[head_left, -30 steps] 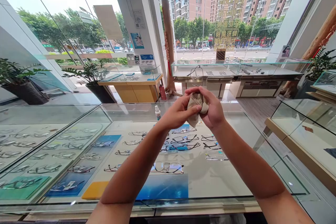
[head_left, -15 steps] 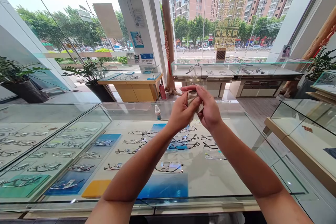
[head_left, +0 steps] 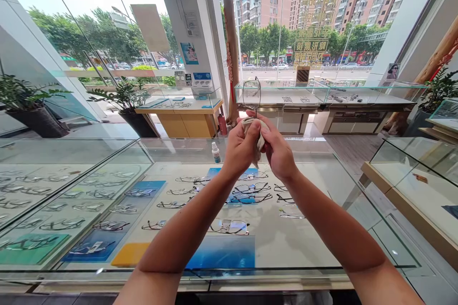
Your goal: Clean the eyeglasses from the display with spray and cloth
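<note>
Both hands meet above the glass counter around a bunched beige cloth (head_left: 260,142). My left hand (head_left: 240,147) is closed on the cloth, its thumb pressed along the top. My right hand (head_left: 280,151) grips the cloth from the other side, fingers curled. A thin-framed pair of eyeglasses (head_left: 252,93) sticks up out of the grip, one lens upright above the fingers. The rest of the glasses is hidden by the cloth and hands, so which hand bears them is unclear. Behind my left hand a small white bottle (head_left: 215,152) stands on the counter.
Under the glass of the showcase (head_left: 307,252) lie several eyeglasses (head_left: 229,227), some on blue cards (head_left: 222,253). A yellow block (head_left: 129,255) lies at the front. Further display cases (head_left: 179,119) stand by the window, another (head_left: 411,190) to the right. Potted plants (head_left: 123,100) stand at left.
The hands, cloth and glasses have shifted slightly left. The glasses have turned, so the visible lens now stands more upright and to the left.
</note>
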A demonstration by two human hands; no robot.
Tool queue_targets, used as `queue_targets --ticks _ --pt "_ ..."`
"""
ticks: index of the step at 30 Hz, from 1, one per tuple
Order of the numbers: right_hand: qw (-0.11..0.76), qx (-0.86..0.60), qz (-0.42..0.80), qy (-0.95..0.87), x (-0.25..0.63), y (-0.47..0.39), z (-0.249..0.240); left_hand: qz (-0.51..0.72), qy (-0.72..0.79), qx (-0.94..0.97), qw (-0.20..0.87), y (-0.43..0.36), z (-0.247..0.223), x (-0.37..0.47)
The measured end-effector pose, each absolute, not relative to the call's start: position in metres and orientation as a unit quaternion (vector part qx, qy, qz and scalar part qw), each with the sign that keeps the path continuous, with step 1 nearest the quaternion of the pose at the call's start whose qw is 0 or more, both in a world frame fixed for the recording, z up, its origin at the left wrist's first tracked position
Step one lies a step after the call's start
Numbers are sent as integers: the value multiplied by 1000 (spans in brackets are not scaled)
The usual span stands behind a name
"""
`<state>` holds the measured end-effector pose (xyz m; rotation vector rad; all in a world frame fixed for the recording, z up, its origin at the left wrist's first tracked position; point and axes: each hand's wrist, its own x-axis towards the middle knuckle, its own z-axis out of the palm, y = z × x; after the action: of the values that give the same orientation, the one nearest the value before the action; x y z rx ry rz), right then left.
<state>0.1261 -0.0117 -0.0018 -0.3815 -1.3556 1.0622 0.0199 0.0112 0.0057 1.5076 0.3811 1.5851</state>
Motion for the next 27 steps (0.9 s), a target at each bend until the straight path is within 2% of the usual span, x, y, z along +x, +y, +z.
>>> queue_targets --ticks 7,13,19,27 --pt "696 -187 379 -581 141 -11 4 610 156 646 432 8 7 19" --pt "682 -226 445 -534 147 -10 9 539 163 684 463 14 5 12" --pt "722 -203 399 -527 163 -2 15 571 172 668 444 32 6 0" --pt "645 -231 406 -605 172 -2 18 620 195 563 511 52 11 -19"
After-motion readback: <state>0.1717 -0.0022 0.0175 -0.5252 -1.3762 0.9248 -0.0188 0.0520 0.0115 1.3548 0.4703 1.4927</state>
